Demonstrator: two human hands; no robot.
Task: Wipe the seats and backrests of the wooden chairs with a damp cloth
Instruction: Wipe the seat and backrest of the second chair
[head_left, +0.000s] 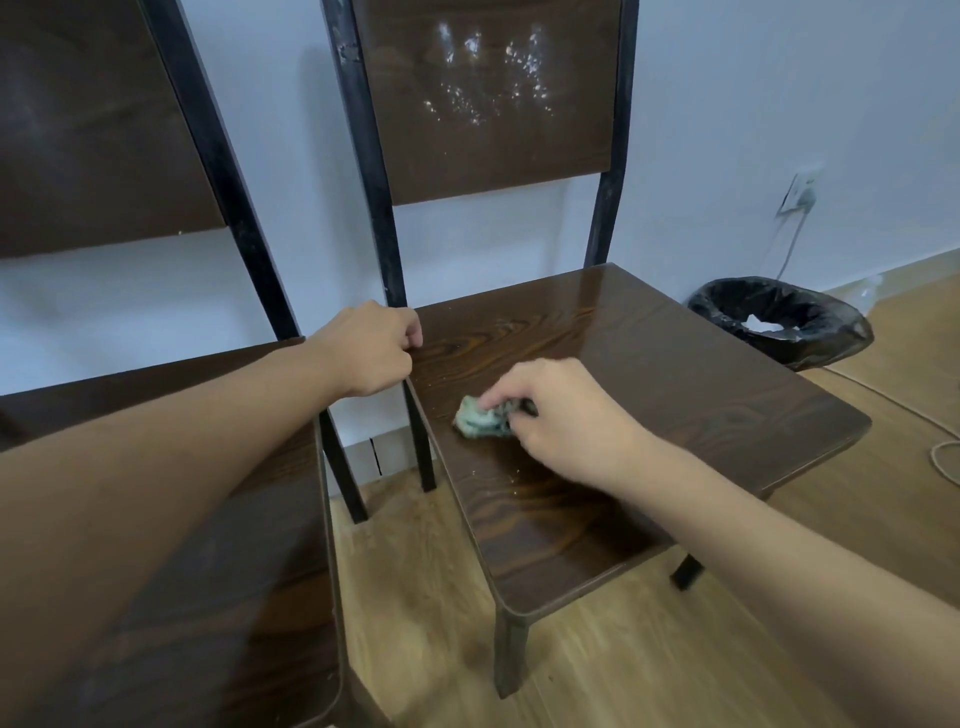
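Two dark wooden chairs with black metal frames stand side by side against the wall. My right hand (561, 415) presses a crumpled greenish damp cloth (480, 418) onto the left-middle of the right chair's seat (649, 374). My left hand (371, 348) grips the back left edge of that seat, beside the frame post. The right chair's backrest (493, 93) shows wet streaks and droplets. The left chair's seat (270, 519) lies partly under my left forearm, with its backrest (88, 124) above.
A black-lined waste bin (779, 322) with white paper inside stands on the floor to the right of the chair. A wall socket (800, 192) with a plugged cable is above it. A cord (935, 452) trails over the wooden floor at right.
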